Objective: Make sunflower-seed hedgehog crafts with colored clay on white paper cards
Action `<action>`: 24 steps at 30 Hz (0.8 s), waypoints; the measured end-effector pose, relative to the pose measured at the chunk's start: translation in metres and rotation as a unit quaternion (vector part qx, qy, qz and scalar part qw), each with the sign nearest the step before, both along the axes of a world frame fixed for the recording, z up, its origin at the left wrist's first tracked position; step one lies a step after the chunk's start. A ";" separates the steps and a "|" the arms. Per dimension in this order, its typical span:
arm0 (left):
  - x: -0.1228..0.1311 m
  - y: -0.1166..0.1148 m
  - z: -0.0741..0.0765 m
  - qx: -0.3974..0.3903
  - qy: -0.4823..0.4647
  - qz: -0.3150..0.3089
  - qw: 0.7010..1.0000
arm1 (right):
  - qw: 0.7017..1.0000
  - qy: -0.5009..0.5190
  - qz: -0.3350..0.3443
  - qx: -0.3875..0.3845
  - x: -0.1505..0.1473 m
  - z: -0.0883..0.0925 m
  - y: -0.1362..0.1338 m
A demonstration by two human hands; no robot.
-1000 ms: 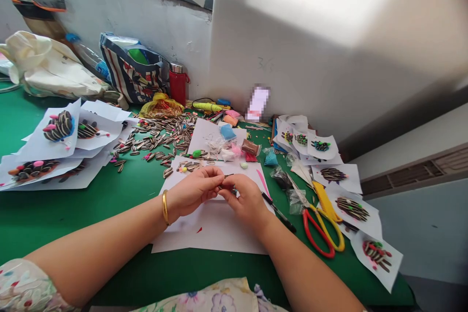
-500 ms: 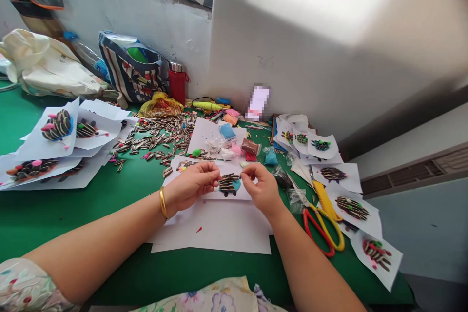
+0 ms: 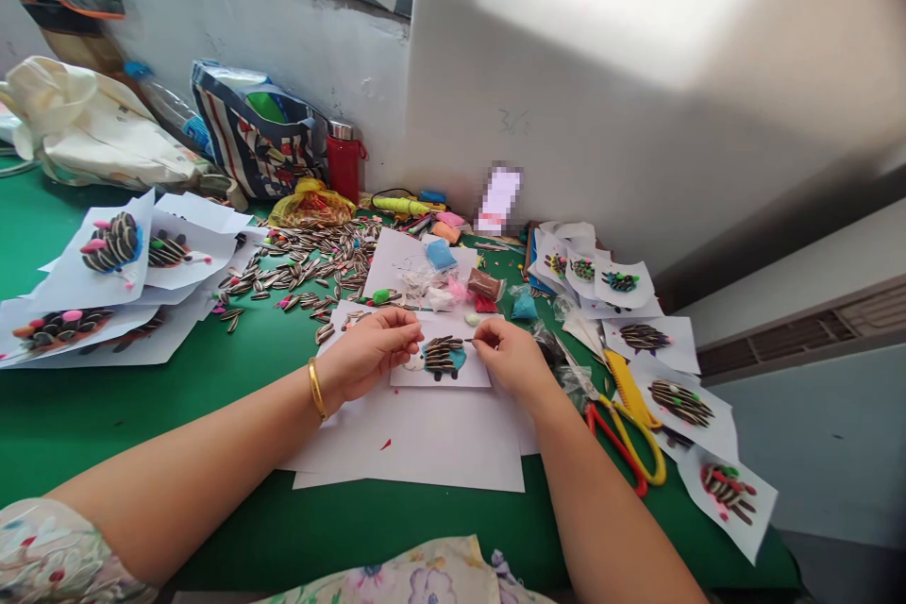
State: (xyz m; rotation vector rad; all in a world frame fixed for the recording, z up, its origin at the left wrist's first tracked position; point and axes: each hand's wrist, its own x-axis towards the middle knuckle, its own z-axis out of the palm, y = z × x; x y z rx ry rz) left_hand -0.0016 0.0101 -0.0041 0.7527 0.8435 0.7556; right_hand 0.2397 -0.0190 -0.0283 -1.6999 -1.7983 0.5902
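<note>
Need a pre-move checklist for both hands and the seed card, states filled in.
1. Right hand has its piece: ok, a thin dark piece sticks out from the fingertips toward the card.
2. Bare spot on the card's blue patch: ok, blue shows right of the striped seeds.
3. Left hand steadying the card: cannot tell; it is by the left edge, contact unclear.
4. White sheets free of scraps: not ok, a red scrap lies there.
5. Loose seed pile on the table: ok, spread beyond the left hand.
</note>
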 end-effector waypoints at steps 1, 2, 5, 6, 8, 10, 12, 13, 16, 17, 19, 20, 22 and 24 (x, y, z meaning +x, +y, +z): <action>0.000 0.000 0.000 0.000 0.000 -0.001 1.000 | 1.000 -0.005 0.001 0.000 0.000 0.001 0.000; 0.000 0.000 -0.001 -0.001 0.000 -0.001 1.000 | 1.000 -0.007 0.002 -0.003 0.000 0.001 0.000; 0.000 0.000 -0.002 -0.001 0.000 -0.002 1.000 | 1.000 -0.006 0.004 -0.021 -0.002 0.001 -0.001; 0.000 0.000 -0.002 -0.002 -0.001 -0.001 1.000 | 1.000 -0.007 0.003 -0.024 -0.003 0.001 -0.001; 0.000 0.000 -0.002 -0.001 0.000 -0.001 1.000 | 1.000 -0.010 0.001 -0.024 -0.006 0.001 -0.001; 0.000 0.000 -0.002 0.000 -0.001 -0.002 1.000 | 1.000 -0.020 0.002 -0.018 -0.009 0.001 -0.001; 0.000 0.000 -0.001 0.000 -0.003 -0.004 1.000 | 0.999 -0.037 0.005 -0.014 -0.012 0.002 -0.001; 0.000 0.000 -0.001 -0.001 -0.004 -0.004 1.000 | 0.999 -0.047 0.007 -0.013 -0.013 0.003 -0.001; 0.000 0.000 -0.001 -0.003 -0.005 -0.002 1.000 | 0.997 -0.076 0.010 -0.008 -0.015 0.003 -0.001; 0.000 -0.001 -0.001 -0.003 -0.005 -0.001 1.000 | 0.996 -0.083 0.012 -0.005 -0.016 0.003 -0.001; 0.001 -0.001 -0.001 -0.005 -0.004 -0.001 1.000 | 0.995 -0.095 0.016 0.000 -0.015 0.002 -0.001; 0.001 -0.001 -0.001 -0.006 -0.003 -0.002 1.000 | 0.995 -0.101 0.018 0.002 -0.015 0.001 0.000; 0.001 -0.001 -0.001 -0.006 0.000 -0.005 1.000 | 0.993 -0.113 0.022 0.002 -0.015 0.000 0.000; 0.001 -0.001 -0.001 -0.006 0.000 -0.009 1.000 | 0.992 -0.122 0.024 0.003 -0.015 -0.001 0.001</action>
